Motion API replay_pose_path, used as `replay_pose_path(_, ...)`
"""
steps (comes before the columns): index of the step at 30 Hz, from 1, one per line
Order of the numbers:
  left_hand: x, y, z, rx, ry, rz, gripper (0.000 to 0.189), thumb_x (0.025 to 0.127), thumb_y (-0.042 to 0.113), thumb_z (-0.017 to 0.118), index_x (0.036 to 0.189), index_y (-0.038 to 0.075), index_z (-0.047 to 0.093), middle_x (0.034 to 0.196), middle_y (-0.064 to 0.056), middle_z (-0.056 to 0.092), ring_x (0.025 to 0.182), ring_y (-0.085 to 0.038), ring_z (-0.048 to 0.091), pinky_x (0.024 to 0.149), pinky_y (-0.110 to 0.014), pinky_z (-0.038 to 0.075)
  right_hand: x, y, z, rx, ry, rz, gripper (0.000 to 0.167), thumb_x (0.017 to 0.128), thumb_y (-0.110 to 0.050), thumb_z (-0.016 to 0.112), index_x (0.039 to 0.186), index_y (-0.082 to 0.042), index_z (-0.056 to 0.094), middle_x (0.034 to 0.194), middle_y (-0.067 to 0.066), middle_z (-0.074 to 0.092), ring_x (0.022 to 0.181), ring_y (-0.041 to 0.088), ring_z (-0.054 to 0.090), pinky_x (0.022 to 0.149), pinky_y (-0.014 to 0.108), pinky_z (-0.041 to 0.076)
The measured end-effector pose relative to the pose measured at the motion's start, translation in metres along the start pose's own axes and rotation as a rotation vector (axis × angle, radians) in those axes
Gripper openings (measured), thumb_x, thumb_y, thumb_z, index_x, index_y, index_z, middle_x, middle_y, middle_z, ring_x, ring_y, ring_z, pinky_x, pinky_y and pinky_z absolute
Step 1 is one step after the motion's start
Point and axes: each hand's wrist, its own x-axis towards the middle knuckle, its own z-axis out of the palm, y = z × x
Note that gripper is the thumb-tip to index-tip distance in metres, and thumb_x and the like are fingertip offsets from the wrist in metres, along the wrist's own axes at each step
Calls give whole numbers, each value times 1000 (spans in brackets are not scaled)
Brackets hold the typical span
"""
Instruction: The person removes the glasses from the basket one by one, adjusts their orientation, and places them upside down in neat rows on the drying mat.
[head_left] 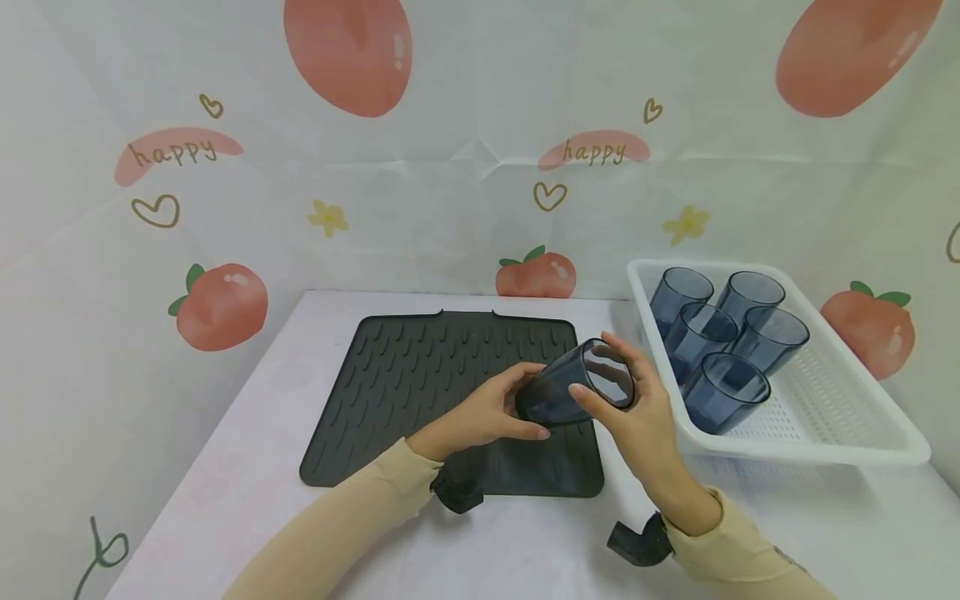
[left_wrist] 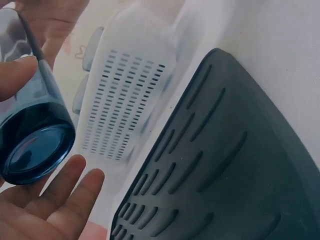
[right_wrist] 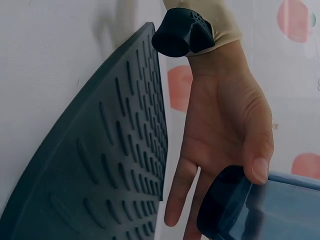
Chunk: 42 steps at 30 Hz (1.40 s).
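The blue-tinted glass [head_left: 553,390] is held aslant above the right side of the black mat [head_left: 397,392], base left in the left hand's [head_left: 495,410] grip, mouth right in the right hand's [head_left: 641,421], nearer the white basket [head_left: 810,450].

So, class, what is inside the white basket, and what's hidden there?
Five blue-tinted glasses cluster toward the left of the white basket; perforated floor shows to their right. The floor beneath the glasses is covered and cannot be seen clearly.
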Motion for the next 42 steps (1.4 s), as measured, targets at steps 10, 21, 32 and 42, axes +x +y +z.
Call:
replay_pose_path(10,1,-4,0,-11,29,23,72,80,-3,75,141,14,41,129,-11,48,112,-18,52,92,-29,52,1,-2,1,6,-1,11,68,86,0,70,145,-11,39,134,6,48,118,6,55,86,15,50)
replay_pose_path(21,-2,-7,2,46,84,13,70,80,1,77,140,16,45,127,-8,52,109,-17,53,88,-26,52,2,-5,0,12,-5,-12,66,84,4,69,143,-7,42,133,11,50,114,5,57,85,14,51)
replay_pose_path(32,-8,-3,-1,32,111,57,70,78,4,79,139,14,48,128,-11,53,107,-20,56,89,-30,53,3,-10,-3,-35,-52,-19,65,86,2,67,144,-5,38,137,15,47,119,20,52,87,12,49)
replay_pose_path(42,-12,0,-8,-91,113,92,71,78,5,80,141,8,46,134,-16,51,108,-20,60,89,-31,54,4,-9,-7,1,-75,-4,67,86,3,66,144,-2,33,138,18,43,115,19,51,87,14,50)
